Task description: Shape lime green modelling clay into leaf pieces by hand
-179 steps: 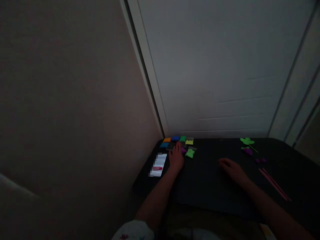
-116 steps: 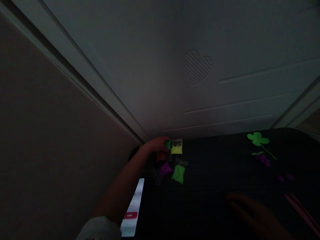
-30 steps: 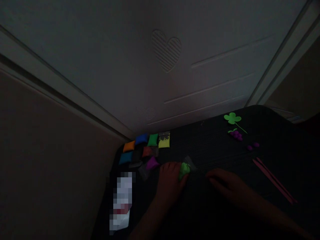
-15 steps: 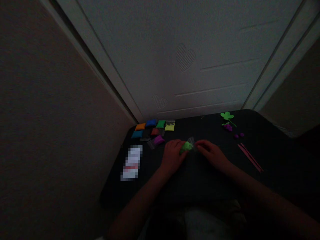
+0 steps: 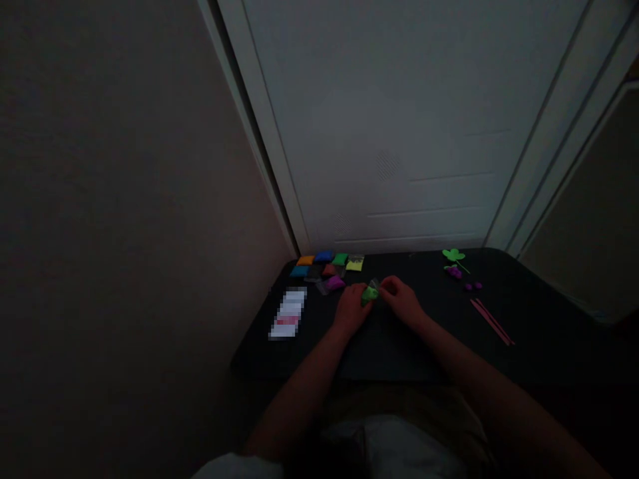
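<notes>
My left hand (image 5: 351, 309) is closed around a small clear bag of light green modelling clay (image 5: 369, 295), above the middle of the dark table. The fingertips of my right hand (image 5: 402, 299) are pinched together at the bag's clear upper edge. In the dim light, I cannot tell whether the bag's mouth is parted. My left fingers cover part of the clay.
Several coloured clay packets (image 5: 323, 257) lie at the table's back left, with a magenta packet (image 5: 334, 283) nearest my left hand. A blurred-out phone-like rectangle (image 5: 288, 314) lies left. A green clay flower (image 5: 453, 255), purple balls (image 5: 468, 287) and pink sticks (image 5: 490, 320) lie right.
My right hand has moved in to the bag's clear edge, and its fingertips have come together there. My left hand keeps hold of the bag. The camera view has shifted.
</notes>
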Motion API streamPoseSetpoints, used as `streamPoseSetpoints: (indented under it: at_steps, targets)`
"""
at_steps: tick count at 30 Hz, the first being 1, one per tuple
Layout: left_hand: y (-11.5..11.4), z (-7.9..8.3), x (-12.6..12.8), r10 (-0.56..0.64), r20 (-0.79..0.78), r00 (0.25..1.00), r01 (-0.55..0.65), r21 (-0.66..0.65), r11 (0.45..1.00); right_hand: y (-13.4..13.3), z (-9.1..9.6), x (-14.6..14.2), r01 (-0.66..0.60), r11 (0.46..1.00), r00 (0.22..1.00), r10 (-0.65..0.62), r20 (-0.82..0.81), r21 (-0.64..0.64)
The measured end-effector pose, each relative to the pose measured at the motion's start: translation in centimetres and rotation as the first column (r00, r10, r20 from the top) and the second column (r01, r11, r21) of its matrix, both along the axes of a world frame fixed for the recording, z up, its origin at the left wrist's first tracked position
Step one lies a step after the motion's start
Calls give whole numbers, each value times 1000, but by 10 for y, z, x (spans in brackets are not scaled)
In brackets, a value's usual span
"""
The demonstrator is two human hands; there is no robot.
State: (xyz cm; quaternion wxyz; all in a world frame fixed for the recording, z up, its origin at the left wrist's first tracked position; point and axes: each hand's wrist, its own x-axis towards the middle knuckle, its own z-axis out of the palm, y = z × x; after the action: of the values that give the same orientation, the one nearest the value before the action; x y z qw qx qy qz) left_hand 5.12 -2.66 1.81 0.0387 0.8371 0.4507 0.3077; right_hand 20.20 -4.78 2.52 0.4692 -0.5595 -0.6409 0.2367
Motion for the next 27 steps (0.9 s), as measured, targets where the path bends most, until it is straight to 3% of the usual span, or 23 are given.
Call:
streamPoseSetpoints:
  at_steps: [5, 12, 17, 22, 27]
  targets:
    - [-3, 0, 0, 1, -27, 1000, -1, -20, 1000, -5, -5, 4, 79, 996, 996, -81, 41, 51]
    - [-4, -1, 0, 0, -50, 999, -1, -15, 1000, -9, -14, 11, -56, 998, 997, 57, 44, -15]
    - [-6, 0, 0, 9, -55, 998, -10, -21, 1000, -8, -16, 13, 3, 1000, 999, -2, -37, 19]
    - [-7, 0, 0, -12, -70, 998, 11, -6, 1000, -5, -19, 16, -55, 998, 997, 53, -62, -20]
    - [-7, -2, 1, -34, -70, 997, 36, 18, 999, -5, -19, 16, -29, 998, 996, 25, -89, -49]
